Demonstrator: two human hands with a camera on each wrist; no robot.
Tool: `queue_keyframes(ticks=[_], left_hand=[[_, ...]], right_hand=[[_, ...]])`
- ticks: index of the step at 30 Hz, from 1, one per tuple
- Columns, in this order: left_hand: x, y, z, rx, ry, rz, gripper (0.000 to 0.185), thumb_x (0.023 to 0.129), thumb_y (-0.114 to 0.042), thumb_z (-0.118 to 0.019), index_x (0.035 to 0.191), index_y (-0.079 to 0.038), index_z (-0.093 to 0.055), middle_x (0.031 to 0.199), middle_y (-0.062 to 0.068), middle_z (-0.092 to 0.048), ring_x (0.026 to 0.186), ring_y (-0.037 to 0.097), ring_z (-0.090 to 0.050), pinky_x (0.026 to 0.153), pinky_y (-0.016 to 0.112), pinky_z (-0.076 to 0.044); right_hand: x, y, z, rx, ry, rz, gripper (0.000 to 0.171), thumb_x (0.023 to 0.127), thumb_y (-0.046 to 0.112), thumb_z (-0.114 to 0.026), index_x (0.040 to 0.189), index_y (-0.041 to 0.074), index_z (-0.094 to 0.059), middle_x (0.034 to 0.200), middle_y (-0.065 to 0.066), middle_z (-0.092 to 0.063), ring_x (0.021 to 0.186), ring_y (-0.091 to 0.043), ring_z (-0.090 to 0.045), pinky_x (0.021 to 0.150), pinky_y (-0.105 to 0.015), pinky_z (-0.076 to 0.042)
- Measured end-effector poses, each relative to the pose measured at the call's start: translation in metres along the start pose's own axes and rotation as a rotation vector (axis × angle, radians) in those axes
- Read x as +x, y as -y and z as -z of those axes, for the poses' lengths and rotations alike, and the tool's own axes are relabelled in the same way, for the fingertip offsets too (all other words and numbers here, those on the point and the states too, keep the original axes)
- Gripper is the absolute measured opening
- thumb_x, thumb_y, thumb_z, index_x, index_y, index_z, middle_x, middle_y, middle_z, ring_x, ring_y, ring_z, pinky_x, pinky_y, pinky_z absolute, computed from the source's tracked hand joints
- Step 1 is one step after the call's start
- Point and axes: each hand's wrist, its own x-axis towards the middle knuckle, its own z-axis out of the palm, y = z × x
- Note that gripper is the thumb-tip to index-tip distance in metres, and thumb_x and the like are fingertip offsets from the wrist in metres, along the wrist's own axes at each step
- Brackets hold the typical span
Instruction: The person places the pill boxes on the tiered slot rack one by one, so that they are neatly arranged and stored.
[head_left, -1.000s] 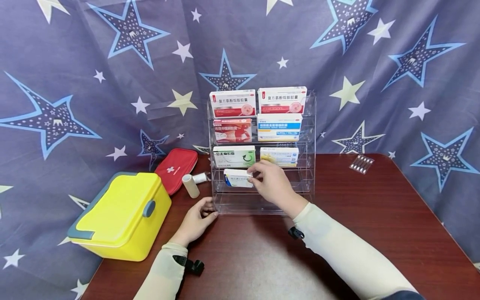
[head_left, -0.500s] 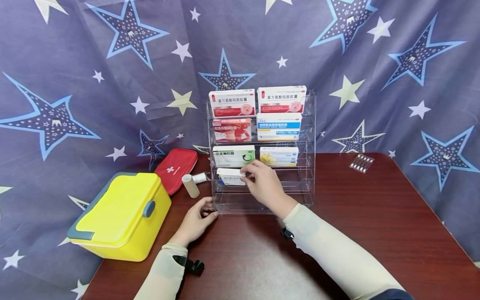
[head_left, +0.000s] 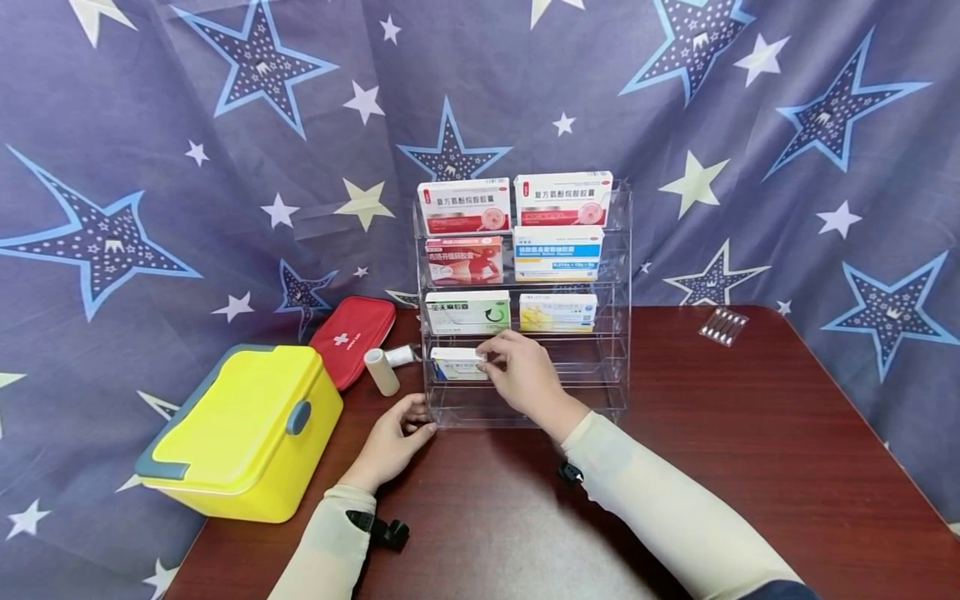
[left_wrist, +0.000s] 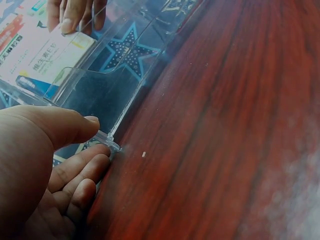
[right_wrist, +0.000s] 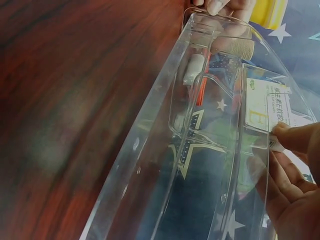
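A clear acrylic tiered rack stands on the dark red table, with medicine boxes on its upper tiers. My right hand pinches a small white-and-blue medicine box at its right end, in the left part of the second tier from the bottom. That box lies behind the clear front wall, with my right hand's fingertips on it. My left hand grips the rack's bottom left front corner, thumb on top. In the right wrist view my right hand's fingers hold the box.
A yellow lidded case sits at the table's left edge. Behind it lie a red first-aid pouch and a bandage roll. A small clear pack lies at the back right. Star-patterned cloth hangs behind.
My right hand has carried the small box left and down into the rack's tier. My left hand has stayed on the rack's corner.
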Motion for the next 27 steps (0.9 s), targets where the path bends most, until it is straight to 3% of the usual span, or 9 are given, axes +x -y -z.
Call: queue_keyframes(ticks=[10, 27], left_hand=[[0.0004, -0.0009, 0.0006, -0.002, -0.001, 0.010, 0.043, 0.094, -0.006, -0.077, 0.135, -0.006, -0.063, 0.113, 0.009, -0.073, 0.105, 0.025, -0.068, 0.090, 0.041, -0.053], [-0.0011, -0.0007, 0.0002, -0.019, -0.004, 0.013, 0.043, 0.094, -0.007, -0.078, 0.134, -0.006, -0.064, 0.113, 0.009, -0.072, 0.105, 0.026, -0.068, 0.090, 0.042, -0.053]], right_hand=[[-0.0012, 0.0006, -0.0010, 0.018, 0.000, -0.029, 0.022, 0.086, 0.012, -0.088, 0.103, 0.019, -0.078, 0.101, 0.008, -0.070, 0.080, -0.005, -0.072, 0.079, -0.029, -0.058], [-0.0050, -0.0002, -0.0048, 0.038, -0.032, -0.026, 0.021, 0.085, 0.012, -0.089, 0.103, 0.018, -0.078, 0.099, 0.009, -0.067, 0.081, -0.002, -0.072, 0.076, -0.025, -0.057]])
